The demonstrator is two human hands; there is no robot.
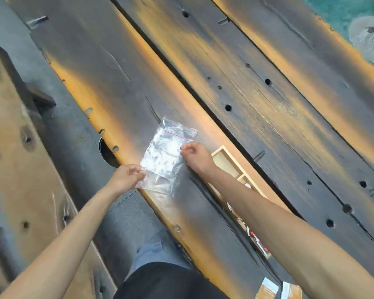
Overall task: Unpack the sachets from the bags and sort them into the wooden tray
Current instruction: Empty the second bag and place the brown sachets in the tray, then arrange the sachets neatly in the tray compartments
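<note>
The left hand (129, 176) pinches the near left edge of a clear plastic bag (164, 158), fingers closed tight on the film. The right hand (195, 157) is curled shut on the bag's right edge, further up. The bag lies flat on the dark plank table (257, 93), its long axis running away from the person, the red-lined zip end farthest off. The wooden tray (224, 157) sits just right of the bag, partly hidden under the right forearm, so the right hand is nearer it. A few sachets (268, 288) lie loose by the near table edge. Whether the bag still holds anything, I cannot tell.
</note>
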